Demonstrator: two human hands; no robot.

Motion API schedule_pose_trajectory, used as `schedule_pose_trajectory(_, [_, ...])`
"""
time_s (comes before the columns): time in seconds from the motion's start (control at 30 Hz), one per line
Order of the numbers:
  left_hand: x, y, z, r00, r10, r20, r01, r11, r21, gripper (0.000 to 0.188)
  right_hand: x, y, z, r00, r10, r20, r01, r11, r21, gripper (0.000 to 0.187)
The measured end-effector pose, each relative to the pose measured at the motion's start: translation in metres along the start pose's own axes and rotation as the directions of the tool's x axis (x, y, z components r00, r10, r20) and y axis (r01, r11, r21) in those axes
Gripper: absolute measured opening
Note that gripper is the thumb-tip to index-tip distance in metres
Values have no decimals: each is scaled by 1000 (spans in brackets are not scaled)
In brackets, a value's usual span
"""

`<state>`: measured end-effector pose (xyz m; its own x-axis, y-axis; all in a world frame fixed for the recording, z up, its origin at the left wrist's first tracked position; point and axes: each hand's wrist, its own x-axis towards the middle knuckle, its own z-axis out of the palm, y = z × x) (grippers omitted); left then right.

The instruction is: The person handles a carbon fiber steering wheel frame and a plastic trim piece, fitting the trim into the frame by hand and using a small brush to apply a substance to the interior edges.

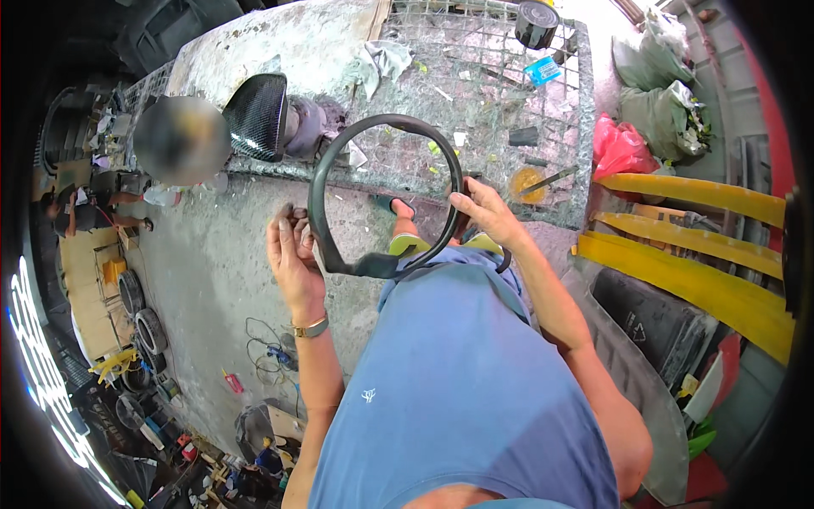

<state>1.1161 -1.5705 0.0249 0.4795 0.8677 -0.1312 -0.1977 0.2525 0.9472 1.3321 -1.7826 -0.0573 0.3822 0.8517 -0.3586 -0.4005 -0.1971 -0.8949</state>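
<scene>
In front of my shirt, a black ring shaped like a steering wheel rim (320,188) stands up, with a thicker section along its lower edge. My right hand (485,210) grips its right side, fingers behind and thumb in front. Just outside the left side is my left hand (292,254), palm partly turned up and fingertips curled in toward the thumb. Dark smudges cover those fingertips. Whether something small sits between them, I cannot make out. A watch (310,327) circles the left wrist.
Beyond the ring is a stained worktable (398,182) topped partly with wire mesh. On it lie a glossy black woven-pattern shell (257,114), a blue packet (543,71), a dark can (536,25) and a yellow round dish (527,184). Yellow panels (678,276) lean at right; tyres (151,329) stand at left.
</scene>
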Motion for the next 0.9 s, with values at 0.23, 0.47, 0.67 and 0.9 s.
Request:
schedule_pose_trajectory(0.23, [-42, -57, -60, 961, -52, -273, 98, 983, 157, 28, -1, 5, -3, 992, 107, -64, -103, 993, 62, 39])
schedule_pose_trajectory(0.47, [-39, -45, -30, 971, -14, -240, 59, 982, 180, 27, 11, -12, -13, 986, 164, -30, -165, 986, -22, 35])
schedule_pose_trajectory(0.67, [-17, -27, 29, 938, -340, 71, 325, 932, 161, 46, 20, -46, -20, 989, 135, -62, -144, 972, -187, 39])
schedule_pose_trajectory(0.9, [-17, -62, 20, 883, -470, -2, 470, 883, 18, 42, -4, -25, -4, 977, 90, -193, -129, 972, -197, 53])
